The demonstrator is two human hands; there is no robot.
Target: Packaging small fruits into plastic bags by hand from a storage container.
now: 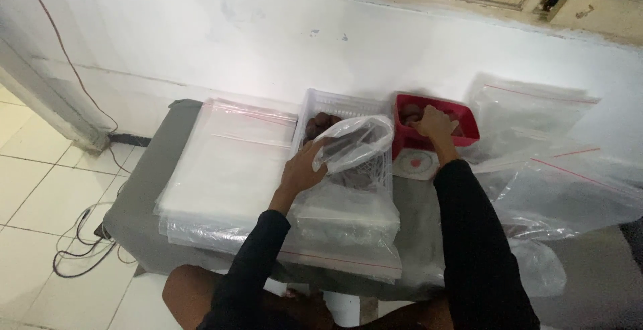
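Home packing corner: tiled floor [30,189], low table [144,189] (stacked zip bags [228,162]).

Left hand [303,169] grips clear bag [353,144]; right hand [434,122] in red tub [469,124], contents unclear.

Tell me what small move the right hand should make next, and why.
Probably lift a piece out of the red tub and carry it to the clear bag. The right hand is already inside the tub on the dark pieces, and the left hand holds the bag with its mouth up beside the white basket.
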